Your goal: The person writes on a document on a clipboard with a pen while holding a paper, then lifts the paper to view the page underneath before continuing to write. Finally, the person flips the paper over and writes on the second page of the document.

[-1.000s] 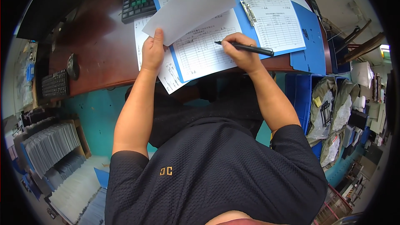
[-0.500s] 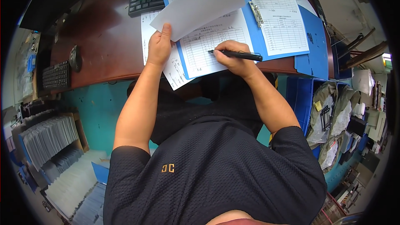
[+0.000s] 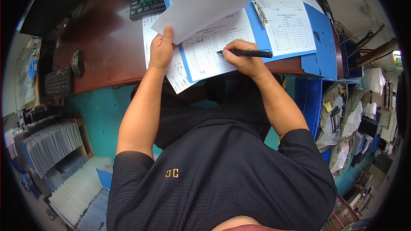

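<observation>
At the near edge of the brown desk (image 3: 102,55), the right hand (image 3: 242,57) is gripping a black pen (image 3: 248,53) over the printed form (image 3: 209,49), while the left hand (image 3: 162,50) is pinching a lifted sheet (image 3: 201,6); holding it high should keep the rows visible. Right of the desk, blue bins (image 3: 314,102) are holding bagged parts (image 3: 342,119).

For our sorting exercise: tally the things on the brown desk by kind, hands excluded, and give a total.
Keyboards: 2, one at the top, one at the left
Mouse: 1
Pen: 1
Blue clipboards: 2, one being written on, one at the right
Total: 6, loose paper sheets not counted
</observation>
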Demonstrator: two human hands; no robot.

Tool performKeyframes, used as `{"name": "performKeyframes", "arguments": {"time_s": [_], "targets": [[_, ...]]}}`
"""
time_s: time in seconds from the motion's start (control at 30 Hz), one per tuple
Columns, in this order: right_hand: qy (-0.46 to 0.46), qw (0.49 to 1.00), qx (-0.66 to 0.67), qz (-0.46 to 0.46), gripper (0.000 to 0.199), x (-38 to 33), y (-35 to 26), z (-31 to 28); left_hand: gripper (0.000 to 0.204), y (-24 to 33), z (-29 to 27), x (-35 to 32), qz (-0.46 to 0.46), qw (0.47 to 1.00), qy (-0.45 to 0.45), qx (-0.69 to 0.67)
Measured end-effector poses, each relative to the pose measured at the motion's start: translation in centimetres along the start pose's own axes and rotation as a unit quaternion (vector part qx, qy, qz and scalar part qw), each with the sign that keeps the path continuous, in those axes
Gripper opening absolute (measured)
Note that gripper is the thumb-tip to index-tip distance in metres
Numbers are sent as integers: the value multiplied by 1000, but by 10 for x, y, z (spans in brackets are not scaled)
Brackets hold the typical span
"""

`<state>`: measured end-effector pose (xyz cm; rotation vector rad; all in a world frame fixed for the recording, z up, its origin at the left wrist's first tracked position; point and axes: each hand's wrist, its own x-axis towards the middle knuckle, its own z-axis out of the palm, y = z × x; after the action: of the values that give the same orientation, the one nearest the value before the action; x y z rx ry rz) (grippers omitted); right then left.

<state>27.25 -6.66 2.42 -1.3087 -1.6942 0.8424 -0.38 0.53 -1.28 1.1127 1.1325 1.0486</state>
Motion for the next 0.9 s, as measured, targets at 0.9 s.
{"name": "performKeyframes", "arguments": {"time_s": [0.9], "targets": [[69, 997, -31, -9, 13, -3, 13, -19, 57, 0, 4, -2, 24, 999, 22, 11]]}}
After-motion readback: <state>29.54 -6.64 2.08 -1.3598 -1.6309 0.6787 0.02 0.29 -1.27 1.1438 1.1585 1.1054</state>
